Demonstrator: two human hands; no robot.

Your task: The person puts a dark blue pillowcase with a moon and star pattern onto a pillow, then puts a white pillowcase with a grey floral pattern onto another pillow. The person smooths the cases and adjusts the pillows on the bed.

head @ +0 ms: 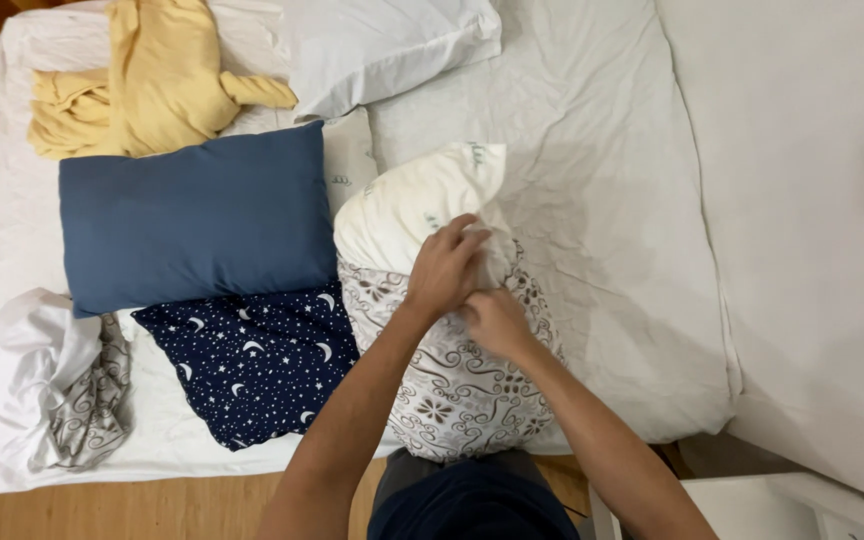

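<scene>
A cream pillow [407, 205] lies half inside a white pillowcase with a grey swirl pattern [452, 385], at the near edge of the bed. My left hand [444, 268] grips the cream pillow and the case's rim near the pillow's middle. My right hand [495, 318] sits just below it, fingers closed on the edge of the patterned pillowcase. The two hands touch each other. The pillow's far end sticks out bare toward the head of the bed.
Left of the pillow lie a blue pillow [192, 215], a navy pillow with stars and moons [252, 360], crumpled white and grey cloth [42, 380], a yellow cloth [152, 80] and a white pillow [382, 45]. A white sheet [612, 200] covers the mattress. Wooden floor [152, 510] below.
</scene>
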